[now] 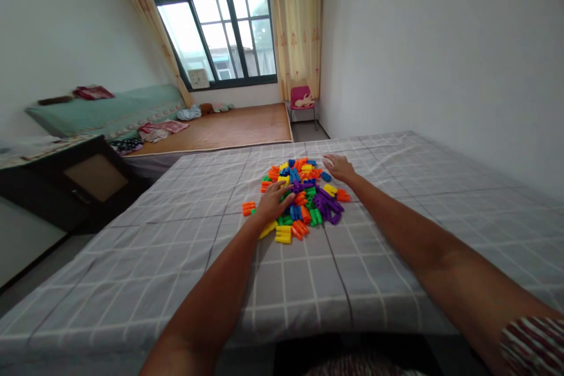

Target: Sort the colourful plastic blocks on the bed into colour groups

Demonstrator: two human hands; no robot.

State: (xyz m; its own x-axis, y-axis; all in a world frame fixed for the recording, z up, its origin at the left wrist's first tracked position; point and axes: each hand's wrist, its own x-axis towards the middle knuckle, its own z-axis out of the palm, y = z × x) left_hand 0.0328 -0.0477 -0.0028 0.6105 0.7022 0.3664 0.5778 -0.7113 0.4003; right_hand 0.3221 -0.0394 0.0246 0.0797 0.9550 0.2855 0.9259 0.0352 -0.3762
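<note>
A loose pile of plastic building pieces (304, 214) in orange, yellow, green, blue and purple lies on the grey checked cloth. Across the pile's left side rests my left hand (274, 202), fingers apart and touching the pieces. My right hand (338, 167) is beyond the pile's right edge, fingers stretched out over the cloth, close to a blue piece (325, 177). Purple pieces (328, 205) are bunched at the right of the pile. Nearest to me lies a yellow piece (283, 234). Some pieces under my left hand are hidden.
The checked cloth (388, 282) covers a wide surface in front of me. Behind it stand a low bed (247, 123) and a pink chair (301, 94) with a soft toy on it. A dark cabinet (83, 188) is at left; a white wall (423, 53) runs along the right.
</note>
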